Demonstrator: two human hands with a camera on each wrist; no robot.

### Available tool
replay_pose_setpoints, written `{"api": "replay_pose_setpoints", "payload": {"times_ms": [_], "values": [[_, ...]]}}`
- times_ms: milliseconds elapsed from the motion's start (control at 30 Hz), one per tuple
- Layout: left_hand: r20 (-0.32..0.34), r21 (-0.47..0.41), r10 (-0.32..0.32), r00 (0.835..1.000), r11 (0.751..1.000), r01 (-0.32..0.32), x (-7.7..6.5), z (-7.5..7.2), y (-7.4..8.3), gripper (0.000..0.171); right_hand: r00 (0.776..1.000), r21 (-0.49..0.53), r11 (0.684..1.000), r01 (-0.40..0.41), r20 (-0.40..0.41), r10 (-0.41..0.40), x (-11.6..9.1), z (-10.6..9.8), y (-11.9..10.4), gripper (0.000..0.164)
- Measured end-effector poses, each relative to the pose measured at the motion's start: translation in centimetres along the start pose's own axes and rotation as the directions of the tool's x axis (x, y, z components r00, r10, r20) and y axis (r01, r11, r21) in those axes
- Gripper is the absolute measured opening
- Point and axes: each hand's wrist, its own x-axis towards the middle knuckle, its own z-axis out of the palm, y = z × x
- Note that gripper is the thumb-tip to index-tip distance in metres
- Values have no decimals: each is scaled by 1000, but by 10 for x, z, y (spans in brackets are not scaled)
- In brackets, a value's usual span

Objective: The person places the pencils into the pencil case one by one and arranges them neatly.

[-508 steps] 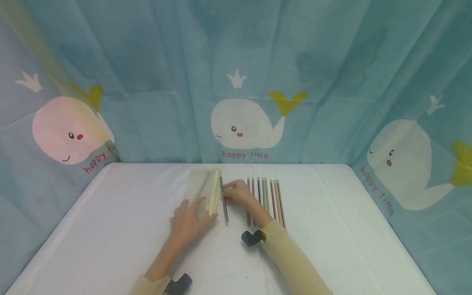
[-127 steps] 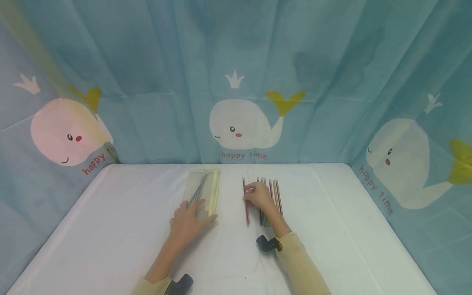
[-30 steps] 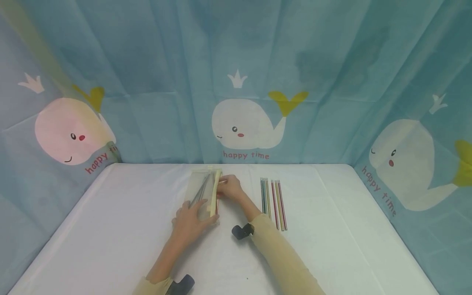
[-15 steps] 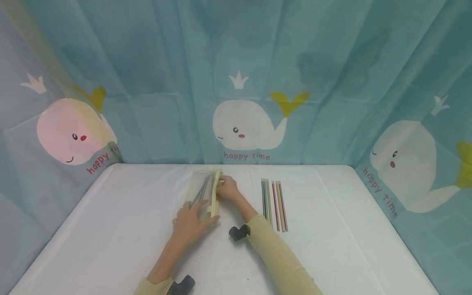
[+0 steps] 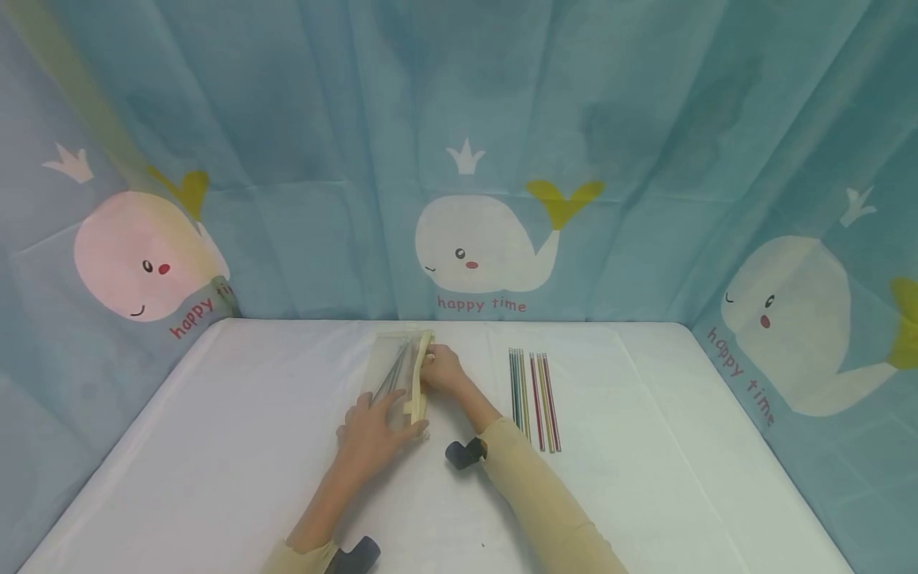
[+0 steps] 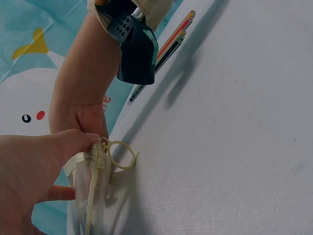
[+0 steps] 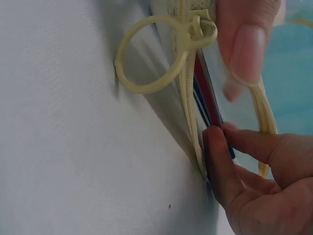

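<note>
A see-through mesh pencil case (image 5: 382,360) with a pale yellow zipper lies on the table, several dark pencils (image 5: 393,373) showing through it. My left hand (image 5: 373,434) holds its near end, thumb at the zipper edge and fingers spread over the mesh. At the open zipper is my right hand (image 5: 443,369); in the right wrist view its thumb and fingers pinch a red pencil (image 7: 208,95), which lies within the opening beside a darker one. The ring-shaped zipper pull (image 7: 146,88) hangs at the near end. In the head view the held pencil is hidden.
Right of the case, several teal and yellowish pencils (image 5: 518,387) lie side by side, next to several red and yellowish pencils (image 5: 543,399). A white cloth covers the table (image 5: 645,462). A blue whale-print curtain (image 5: 323,239) stands behind and at both sides.
Since about four seconds ago, my right hand has brought the red pencil left from the row into the case's opening. Over longer, dark pencils have gone from table to case. My left hand stays.
</note>
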Motion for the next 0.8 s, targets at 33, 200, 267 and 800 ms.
{"api": "replay_pose_setpoints", "payload": {"times_ms": [33,200,267,800], "values": [[-3,1,2,1000,1000,-2,0,0,0,76,1000,3,1000,-1,-1,1,0,0,0,44],[-6,-7,7,1000,1000,-7,-1,0,-1,75,1000,33,999,1,1,-1,0,2,-1,44],[-4,-13,7,1000,1000,-7,-1,0,-1,76,1000,41,999,2,6,-2,0,2,0,44],[4,-7,4,1000,1000,-4,-2,-3,3,76,998,116,991,-58,8,58,-13,-18,19,42]]}}
